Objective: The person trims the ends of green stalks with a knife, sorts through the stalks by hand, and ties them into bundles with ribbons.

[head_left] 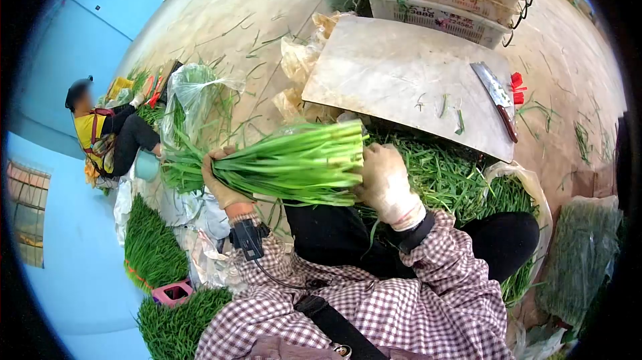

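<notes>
"What is the left hand (pixel 223 183) doing?"

"The gloved fingers are clamped around the green bunch (pixel 287 163), towards its leafy end. The bunch lies sideways above the person's lap, its pale stem ends pointing right."

"And the right hand (pixel 388 179)?"

"Also gloved, with curled fingers, right up at those stem ends. Whether it grips any of them, I can't tell."

"Where is the bunch from the worktop (pixel 388 69)?"

"On the person's side of it, off the near left corner. A heap of loose greens (pixel 441 179) lies between the near edge and the person's black trousers (pixel 505 236)."

"Anything on the worktop itself?"

"A knife (pixel 496 97) by the right edge, its brown handle towards the near right corner. A few green scraps (pixel 460 122) lie by the near edge."

"And around it?"

"Something red (pixel 517 88) sits just past the right edge, stacked crates (pixel 435 12) stand beyond the far edge, and crumpled plastic (pixel 297 60) lies along the left edge."

"Further off?"

"A clear bag (pixel 190 82) with greens in it, well to the left. Nearer the person on that side, a pink box (pixel 172 292) sits between two big piles of greens (pixel 152 243). Past them, another person (pixel 110 126) in a yellow top sits near the blue wall (pixel 73 199)."
</notes>
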Tool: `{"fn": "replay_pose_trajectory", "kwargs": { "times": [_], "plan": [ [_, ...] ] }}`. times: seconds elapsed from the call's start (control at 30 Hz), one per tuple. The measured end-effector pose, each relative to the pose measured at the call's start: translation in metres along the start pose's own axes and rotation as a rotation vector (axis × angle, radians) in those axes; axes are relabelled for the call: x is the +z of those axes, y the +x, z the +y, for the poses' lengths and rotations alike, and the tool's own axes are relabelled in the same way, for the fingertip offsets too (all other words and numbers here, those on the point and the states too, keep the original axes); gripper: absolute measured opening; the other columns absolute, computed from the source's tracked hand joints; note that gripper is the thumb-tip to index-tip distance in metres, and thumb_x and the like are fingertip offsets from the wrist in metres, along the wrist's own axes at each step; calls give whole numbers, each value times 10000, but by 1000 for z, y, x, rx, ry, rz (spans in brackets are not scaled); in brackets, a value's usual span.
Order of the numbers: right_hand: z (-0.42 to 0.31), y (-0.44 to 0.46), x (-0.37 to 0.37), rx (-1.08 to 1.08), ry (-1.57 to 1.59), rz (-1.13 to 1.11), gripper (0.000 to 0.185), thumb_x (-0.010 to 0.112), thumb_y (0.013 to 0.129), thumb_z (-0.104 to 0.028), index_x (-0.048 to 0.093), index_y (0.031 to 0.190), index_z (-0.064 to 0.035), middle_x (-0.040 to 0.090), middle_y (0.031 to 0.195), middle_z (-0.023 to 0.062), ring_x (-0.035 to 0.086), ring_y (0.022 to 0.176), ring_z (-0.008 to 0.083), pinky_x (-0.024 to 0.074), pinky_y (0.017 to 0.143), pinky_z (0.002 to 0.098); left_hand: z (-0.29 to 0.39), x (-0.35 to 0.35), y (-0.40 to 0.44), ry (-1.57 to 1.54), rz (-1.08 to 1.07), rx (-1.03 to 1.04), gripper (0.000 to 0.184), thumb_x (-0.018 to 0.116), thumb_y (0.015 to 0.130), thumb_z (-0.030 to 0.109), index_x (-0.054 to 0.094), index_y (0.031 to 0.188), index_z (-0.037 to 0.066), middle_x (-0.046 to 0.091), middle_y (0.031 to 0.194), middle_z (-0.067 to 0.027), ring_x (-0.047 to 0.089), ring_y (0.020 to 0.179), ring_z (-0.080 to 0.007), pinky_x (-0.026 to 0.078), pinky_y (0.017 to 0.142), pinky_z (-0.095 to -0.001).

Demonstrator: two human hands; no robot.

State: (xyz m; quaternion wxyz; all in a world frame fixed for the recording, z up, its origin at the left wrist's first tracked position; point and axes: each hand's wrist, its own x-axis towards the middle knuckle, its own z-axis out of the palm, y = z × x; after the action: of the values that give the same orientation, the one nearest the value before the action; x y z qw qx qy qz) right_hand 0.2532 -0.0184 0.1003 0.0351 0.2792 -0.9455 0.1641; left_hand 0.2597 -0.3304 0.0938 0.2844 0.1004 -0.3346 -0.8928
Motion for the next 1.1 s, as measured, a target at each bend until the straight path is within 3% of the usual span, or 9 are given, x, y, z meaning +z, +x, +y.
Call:
{"fn": "replay_pose_trajectory", "kwargs": {
  "times": [0.07,0.27,0.47,0.63,0.73,0.83,0.87,0.93,1.1],
  "plan": [
    [3,-18,3,-176,58,96,106,653,786,-211,694,880,-185,631,867,47,625,869,239,494,746,385,6,-4,6,5,-69,66,226,583,913,302,558,801,108,588,789,-8,566,879,-194,473,869,-362],
    [71,-78,46,433,466,187,57,680,809,-146,693,838,-99,637,787,123,632,709,302,503,618,403,20,24,4,-265,-231,189,194,638,880,115,458,818,78,432,765,4,467,707,-106,494,799,-256],
    [37,-67,-37,56,527,569,215,771,740,-206,687,887,-73,676,917,99,653,838,305,513,728,399,17,39,9,-506,-380,16,210,603,888,59,415,803,97,385,760,24,432,690,-96,464,769,-255],
    [5,-27,-52,84,587,560,466,836,706,-232,649,1060,7,607,1233,139,632,1016,321,507,908,398,2,76,-11,-588,-444,-122,197,583,879,38,416,807,114,374,753,33,421,698,-91,447,760,-253],
    [-9,-29,-39,387,1696,391,195,742,803,-48,676,983,-11,667,1065,83,629,905,180,529,773,280,-2,77,-7,-518,-434,-183,205,623,849,46,433,810,115,401,767,31,429,717,-99,437,762,-259],
    [23,-43,-41,256,1268,485,58,693,853,-43,686,910,-31,675,922,46,602,836,117,512,741,272,5,70,2,-543,-462,-218,195,651,822,33,465,836,90,460,798,18,459,736,-115,446,754,-264],
    [29,-55,-59,520,1493,498,58,672,863,-43,694,917,-37,673,866,39,595,811,100,505,714,276,7,69,3,-569,-454,-189,192,652,822,36,467,835,87,463,799,16,463,737,-115,448,756,-263],
    [80,-81,-30,539,1429,447,93,667,869,-60,706,953,-50,679,865,43,599,808,104,504,710,247,14,62,9,-619,-437,-129,186,654,821,42,473,833,81,470,802,12,471,740,-116,451,762,-263],
    [13,-56,-41,258,1180,427,327,723,821,-52,637,1136,-27,663,1026,87,624,954,143,537,802,263,8,46,26,-451,-478,-31,165,600,854,36,459,841,121,442,791,32,489,752,-109,448,840,-274]
  ]
}}
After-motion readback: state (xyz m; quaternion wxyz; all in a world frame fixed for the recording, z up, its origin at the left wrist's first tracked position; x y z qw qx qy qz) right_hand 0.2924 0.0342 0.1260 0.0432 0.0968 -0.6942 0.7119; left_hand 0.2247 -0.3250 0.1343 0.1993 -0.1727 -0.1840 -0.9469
